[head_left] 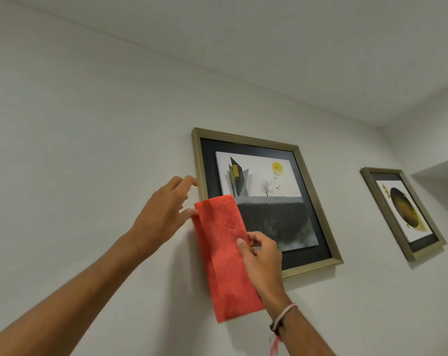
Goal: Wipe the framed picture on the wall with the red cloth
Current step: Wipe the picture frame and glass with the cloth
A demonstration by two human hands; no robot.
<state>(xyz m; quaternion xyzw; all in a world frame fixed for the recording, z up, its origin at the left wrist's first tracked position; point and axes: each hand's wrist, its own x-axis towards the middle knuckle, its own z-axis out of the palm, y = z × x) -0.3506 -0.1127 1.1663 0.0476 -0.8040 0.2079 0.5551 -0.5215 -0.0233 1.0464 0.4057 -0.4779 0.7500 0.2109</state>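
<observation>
Red cloth (223,255) hanging folded over the framed picture (266,201)'s lower-left corner. Pinched at mid-edge by right hand (262,263) fingers (243,246). Left hand (164,211) spread loose, thumb touching the cloth's top corner.

Pale wall (89,124), white ceiling (294,47), second framed print (402,213) right

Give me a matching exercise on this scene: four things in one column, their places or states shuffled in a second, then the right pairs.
1. red cloth
2. left hand
3. right hand
4. second framed picture

A. far right on the wall
B. fingers spread, thumb at the cloth's upper corner
C. hangs over the lower left of the framed picture
D. pinches the cloth's right edge

Pairs: 1-C, 2-B, 3-D, 4-A
</observation>
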